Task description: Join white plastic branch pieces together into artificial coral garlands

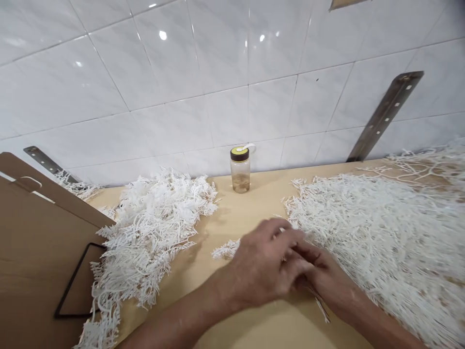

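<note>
My left hand [259, 261] and my right hand [323, 274] meet over the middle of the table, fingers closed against each other and somewhat blurred. Thin stem ends of a white branched plastic sprig [321, 310] stick out below my right hand, which grips it. What my left fingers pinch is hidden behind them. Just left of my left hand shows a small white sprig tip [225, 249]; whether it joins the held stems I cannot tell. A large heap of white branched sprigs [378, 232] lies beside my right hand, and another sprig pile [160, 228] is at the left.
A clear bottle [240, 177] with a dark and yellow-green lid stands at the back near the tiled wall [225, 63]. A cardboard box [36, 252] occupies the left edge, a black outline on its side. Metal brackets [385, 116] are on the wall.
</note>
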Demonstrator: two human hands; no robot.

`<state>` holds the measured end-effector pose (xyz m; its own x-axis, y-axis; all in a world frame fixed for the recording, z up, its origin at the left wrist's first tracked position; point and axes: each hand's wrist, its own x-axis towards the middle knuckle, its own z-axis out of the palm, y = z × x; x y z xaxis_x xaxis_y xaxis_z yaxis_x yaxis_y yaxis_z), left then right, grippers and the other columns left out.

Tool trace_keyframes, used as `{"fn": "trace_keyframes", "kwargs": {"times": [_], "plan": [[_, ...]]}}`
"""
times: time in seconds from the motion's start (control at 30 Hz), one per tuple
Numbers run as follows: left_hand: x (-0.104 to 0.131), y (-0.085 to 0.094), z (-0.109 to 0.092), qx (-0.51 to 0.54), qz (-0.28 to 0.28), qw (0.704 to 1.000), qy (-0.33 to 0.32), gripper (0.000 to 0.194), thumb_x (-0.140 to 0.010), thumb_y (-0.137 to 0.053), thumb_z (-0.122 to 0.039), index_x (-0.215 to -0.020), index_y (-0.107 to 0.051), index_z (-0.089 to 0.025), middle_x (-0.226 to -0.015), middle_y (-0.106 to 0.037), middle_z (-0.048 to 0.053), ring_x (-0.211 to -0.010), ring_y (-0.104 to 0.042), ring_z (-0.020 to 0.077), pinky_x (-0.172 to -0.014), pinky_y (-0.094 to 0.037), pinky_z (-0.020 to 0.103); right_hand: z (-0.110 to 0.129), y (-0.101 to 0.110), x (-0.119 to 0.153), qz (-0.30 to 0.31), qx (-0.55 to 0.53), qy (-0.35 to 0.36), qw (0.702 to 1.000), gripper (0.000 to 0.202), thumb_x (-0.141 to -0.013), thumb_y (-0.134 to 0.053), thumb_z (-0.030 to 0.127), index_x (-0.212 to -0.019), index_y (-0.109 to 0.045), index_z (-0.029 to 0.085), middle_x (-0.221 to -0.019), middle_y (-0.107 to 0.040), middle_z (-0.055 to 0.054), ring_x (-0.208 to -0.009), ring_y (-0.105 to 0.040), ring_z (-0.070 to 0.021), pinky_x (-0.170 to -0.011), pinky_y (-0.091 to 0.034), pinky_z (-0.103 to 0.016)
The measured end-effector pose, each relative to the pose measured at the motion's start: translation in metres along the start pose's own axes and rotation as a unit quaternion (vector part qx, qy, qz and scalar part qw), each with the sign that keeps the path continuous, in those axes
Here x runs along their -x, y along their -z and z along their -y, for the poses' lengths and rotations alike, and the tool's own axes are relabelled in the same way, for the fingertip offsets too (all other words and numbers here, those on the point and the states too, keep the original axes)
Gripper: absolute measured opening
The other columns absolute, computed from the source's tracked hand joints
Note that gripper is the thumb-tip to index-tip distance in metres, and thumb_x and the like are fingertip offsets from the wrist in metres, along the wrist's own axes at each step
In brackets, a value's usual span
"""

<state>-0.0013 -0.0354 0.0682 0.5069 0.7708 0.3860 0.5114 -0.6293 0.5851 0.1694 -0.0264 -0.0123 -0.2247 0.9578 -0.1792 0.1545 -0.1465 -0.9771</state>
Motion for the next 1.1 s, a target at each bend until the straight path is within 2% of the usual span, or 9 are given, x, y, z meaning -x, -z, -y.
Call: {"fn": "trace_keyframes", "kwargs": {"times": [0.13, 0.23, 0.33, 0.43, 0.6, 0.73, 0.87, 0.97, 1.1], "plan": [[-0.006, 0.018, 0.029, -0.042, 0.008, 0.996, 0.074, 0.076, -0.082, -0.070, -0.043, -0.147, -0.037, -0.022, -0.145, -0.048, 0.016, -0.132, -0.046, 0.0306, -0.106, -0.043, 0.049, 0.013, 0.006, -0.002, 0.028, -0.096, -0.001, 0.995, 0.040, -0.082, -0.065, 0.059, -0.085, -0.060, 0.019, -0.077, -0.063, -0.002, -0.063, -0.063, -0.0150, -0.057, -0.053, -0.028], [-0.008, 0.018, 0.043, -0.007, 0.042, 0.988, 0.150, 0.095, -0.077, -0.072, -0.052, -0.154, -0.025, -0.021, -0.143, -0.050, 0.020, -0.124, -0.053, 0.0337, -0.095, -0.048, 0.047, 0.015, 0.010, -0.001, 0.019, -0.081, 0.024, 0.996, 0.039, -0.082, -0.067, 0.056, -0.092, -0.062, 0.019, -0.084, -0.065, -0.002, -0.062, -0.065, -0.0139, -0.062, -0.055, -0.029], [-0.009, 0.013, 0.043, 0.036, 0.103, 0.975, 0.193, 0.057, -0.082, -0.064, -0.052, -0.128, -0.059, -0.018, -0.105, -0.070, 0.011, -0.092, -0.065, 0.0259, -0.073, -0.049, 0.033, 0.010, 0.014, -0.001, 0.013, -0.087, 0.035, 0.995, 0.043, -0.084, -0.066, 0.053, -0.112, -0.060, 0.021, -0.092, -0.067, -0.003, -0.061, -0.067, -0.0153, -0.063, -0.056, -0.032], [-0.011, 0.006, 0.041, 0.075, 0.126, 0.971, 0.190, 0.029, -0.087, -0.056, -0.043, -0.087, -0.067, -0.017, -0.072, -0.063, 0.001, -0.063, -0.054, 0.0146, -0.055, -0.037, 0.026, 0.006, 0.016, -0.003, 0.027, -0.085, 0.054, 0.995, 0.049, -0.086, -0.066, 0.049, -0.126, -0.056, 0.022, -0.098, -0.068, -0.006, -0.063, -0.068, -0.0171, -0.064, -0.057, -0.036], [-0.017, 0.009, 0.044, 0.169, 0.004, 0.963, 0.208, 0.024, -0.086, -0.057, -0.036, -0.074, -0.058, -0.016, -0.062, -0.050, -0.003, -0.056, -0.042, 0.0097, -0.052, -0.030, 0.023, 0.006, 0.008, 0.001, 0.028, -0.062, 0.102, 0.992, 0.045, -0.089, -0.064, 0.045, -0.129, -0.056, 0.024, -0.118, -0.063, -0.011, -0.082, -0.067, -0.0192, -0.069, -0.060, -0.036], [-0.021, 0.032, 0.047, 0.289, -0.134, 0.915, 0.247, 0.035, -0.081, -0.066, -0.049, -0.071, -0.055, -0.017, -0.053, -0.041, -0.007, -0.045, -0.034, 0.0062, -0.045, -0.025, 0.021, 0.009, -0.003, 0.014, 0.208, -0.029, 0.060, 0.976, 0.042, -0.087, -0.066, 0.044, -0.122, -0.063, 0.021, -0.109, -0.066, -0.010, -0.075, -0.067, -0.0165, -0.066, -0.059, -0.033], [-0.023, 0.044, 0.055, 0.427, -0.132, 0.839, 0.310, 0.040, -0.074, -0.074, -0.052, -0.069, -0.057, -0.016, -0.048, -0.046, -0.006, -0.038, -0.038, 0.0063, -0.038, -0.025, 0.021, 0.006, -0.001, 0.018, 0.387, -0.005, -0.033, 0.921, 0.038, -0.079, -0.075, 0.042, -0.109, -0.070, 0.018, -0.091, -0.070, -0.007, -0.072, -0.068, -0.0159, -0.067, -0.057, -0.029], [-0.020, 0.029, 0.069, 0.522, -0.084, 0.789, 0.314, 0.036, -0.064, -0.085, -0.039, -0.077, -0.064, -0.014, -0.054, -0.054, -0.005, -0.041, -0.047, 0.0064, -0.043, -0.036, 0.020, -0.002, 0.011, 0.005, 0.285, 0.015, -0.035, 0.958, 0.035, -0.084, -0.067, 0.047, -0.102, -0.069, 0.017, -0.078, -0.068, -0.004, -0.062, -0.067, -0.0148, -0.061, -0.056, -0.028], [-0.011, -0.005, 0.091, 0.581, -0.001, 0.743, 0.331, 0.037, -0.054, -0.090, -0.028, -0.077, -0.067, -0.011, -0.062, -0.063, 0.001, -0.050, -0.056, 0.0100, -0.051, -0.043, 0.022, -0.016, 0.024, -0.015, -0.017, 0.133, 0.038, 0.990, 0.035, -0.088, -0.056, 0.049, -0.102, -0.066, 0.018, -0.070, -0.064, -0.001, -0.052, -0.062, -0.0138, -0.055, -0.054, -0.029]]}}
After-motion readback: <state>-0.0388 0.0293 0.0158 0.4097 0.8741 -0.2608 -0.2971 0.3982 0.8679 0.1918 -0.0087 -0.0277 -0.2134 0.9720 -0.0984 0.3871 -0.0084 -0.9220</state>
